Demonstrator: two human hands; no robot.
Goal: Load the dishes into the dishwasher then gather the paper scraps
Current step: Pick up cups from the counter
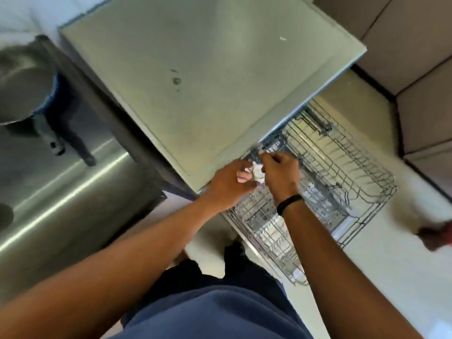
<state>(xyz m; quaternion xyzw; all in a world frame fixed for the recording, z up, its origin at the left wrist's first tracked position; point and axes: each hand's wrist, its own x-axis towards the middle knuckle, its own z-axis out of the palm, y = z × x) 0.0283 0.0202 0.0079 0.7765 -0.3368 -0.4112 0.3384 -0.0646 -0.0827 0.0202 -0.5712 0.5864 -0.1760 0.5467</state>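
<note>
Both my hands meet at the near corner of the grey-green countertop (208, 77). My left hand (227, 184) grips a small wad of white paper scraps (257, 172), and my right hand (278, 172) pinches the same wad from the right side. Under and to the right of my hands, the wire dishwasher rack (342, 172) is pulled out over the floor; blur hides what it holds. One small white paper scrap (283, 38) lies on the counter far back.
A steel sink (63, 192) with a dark faucet (80, 148) lies at the left, and a round metal pot (22, 81) stands beside it. Beige cabinets (415, 57) stand at the right. A blurred reddish-brown shape (435, 236) sits on the pale floor at the right edge.
</note>
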